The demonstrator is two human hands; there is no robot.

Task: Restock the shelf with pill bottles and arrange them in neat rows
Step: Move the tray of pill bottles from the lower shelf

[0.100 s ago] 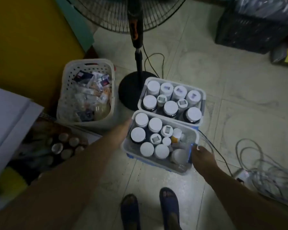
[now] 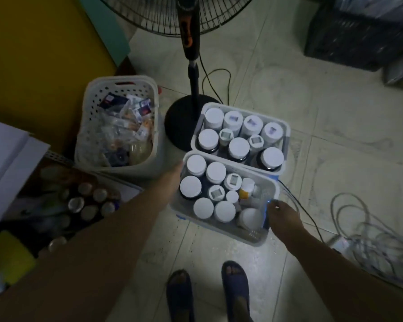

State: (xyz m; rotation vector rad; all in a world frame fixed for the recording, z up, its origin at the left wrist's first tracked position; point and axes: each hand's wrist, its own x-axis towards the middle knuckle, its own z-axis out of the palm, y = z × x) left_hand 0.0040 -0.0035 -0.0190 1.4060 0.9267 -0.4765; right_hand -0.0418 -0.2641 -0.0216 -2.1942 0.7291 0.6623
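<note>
Feet in blue sandals [image 2: 235, 291] stand at 6 o'clock on the tiled floor. Just past them sits the near bin [image 2: 247, 235], full of pill bottles [image 2: 215, 173] standing up, white caps on top. Its long side runs from 9 o'clock to about 4 o'clock. The right hand [image 2: 285, 219] grips the 4 o'clock end, thumb over the rim. The left hand [image 2: 176, 173] touches the 10 o'clock corner, but its fingers are hidden, so I cannot tell if it grips. The far bin [image 2: 287, 135] touches the near one at 12 o'clock and holds more capped bottles. A white basket [image 2: 89, 108] of packets sits at 10 o'clock, beside the fan base [image 2: 184, 122].
</note>
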